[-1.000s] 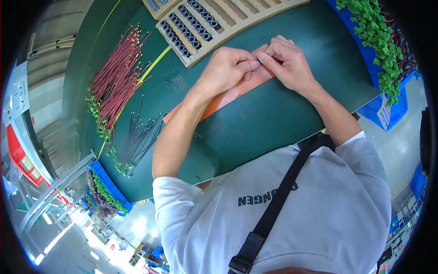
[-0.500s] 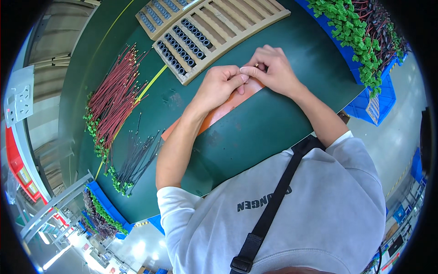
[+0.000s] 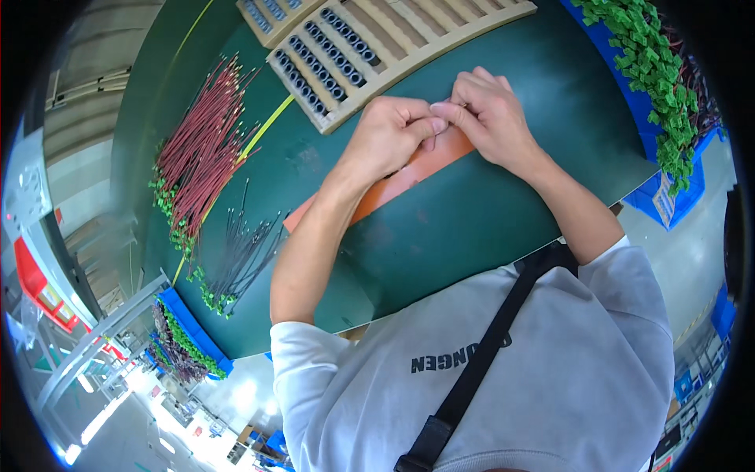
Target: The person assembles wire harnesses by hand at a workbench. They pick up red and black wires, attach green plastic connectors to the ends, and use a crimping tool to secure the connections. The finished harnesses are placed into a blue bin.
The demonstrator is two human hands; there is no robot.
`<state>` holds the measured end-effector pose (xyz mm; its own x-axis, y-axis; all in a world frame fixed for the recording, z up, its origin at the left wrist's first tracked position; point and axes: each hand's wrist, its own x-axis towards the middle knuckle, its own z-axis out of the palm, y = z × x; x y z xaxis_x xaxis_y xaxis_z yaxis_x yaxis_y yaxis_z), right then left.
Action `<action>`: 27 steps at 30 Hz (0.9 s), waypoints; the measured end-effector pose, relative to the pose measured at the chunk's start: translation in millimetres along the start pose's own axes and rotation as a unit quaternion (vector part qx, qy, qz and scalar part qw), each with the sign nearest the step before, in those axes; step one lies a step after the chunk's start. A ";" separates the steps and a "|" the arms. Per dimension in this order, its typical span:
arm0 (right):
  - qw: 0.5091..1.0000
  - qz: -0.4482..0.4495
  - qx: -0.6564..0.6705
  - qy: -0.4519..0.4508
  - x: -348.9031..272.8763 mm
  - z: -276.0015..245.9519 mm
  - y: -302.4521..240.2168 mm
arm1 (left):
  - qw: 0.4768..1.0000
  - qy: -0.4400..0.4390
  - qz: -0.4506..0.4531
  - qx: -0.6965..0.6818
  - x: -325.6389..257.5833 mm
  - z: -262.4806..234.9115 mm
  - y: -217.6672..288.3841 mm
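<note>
My left hand (image 3: 389, 138) and my right hand (image 3: 491, 114) meet fingertip to fingertip over the far end of an orange strip (image 3: 393, 185) that lies on the green table (image 3: 472, 228). Both hands pinch at the same spot, on a small part that the fingers hide. Just beyond the hands lies a wooden slotted tray (image 3: 409, 47); its left rows hold several small dark cylinders (image 3: 326, 59).
A fan of red wires with green ends (image 3: 197, 149) lies at the left, with a bunch of dark wires (image 3: 244, 252) below it. A blue bin of green connectors (image 3: 657, 86) stands at the right edge, another blue bin (image 3: 189, 338) at the lower left.
Both hands stay pinched together over the orange strip, with only small finger movements. My head has tilted, so more of the wooden tray shows.
</note>
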<state>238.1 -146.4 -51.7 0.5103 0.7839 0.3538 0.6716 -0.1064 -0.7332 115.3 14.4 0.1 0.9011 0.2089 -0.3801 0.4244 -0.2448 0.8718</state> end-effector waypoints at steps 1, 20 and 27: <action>1.000 -0.001 0.001 0.002 -0.5 -0.9 -0.3 | 0.999 -0.010 0.018 -0.026 1.0 -3.4 -0.9; 0.865 -0.448 -0.122 0.192 23.6 -35.3 -71.2 | 0.970 0.095 0.192 -0.118 -115.0 -9.8 -47.4; 0.937 -0.336 -0.020 0.091 28.0 -27.4 -56.8 | 0.968 0.074 0.099 -0.219 -119.7 3.3 -77.0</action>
<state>228.9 -135.2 15.8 0.0460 0.5648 0.8240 0.8925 0.3472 -0.2878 -24.9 5.1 -22.6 0.9245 0.3403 -0.1720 0.1370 0.1245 0.9827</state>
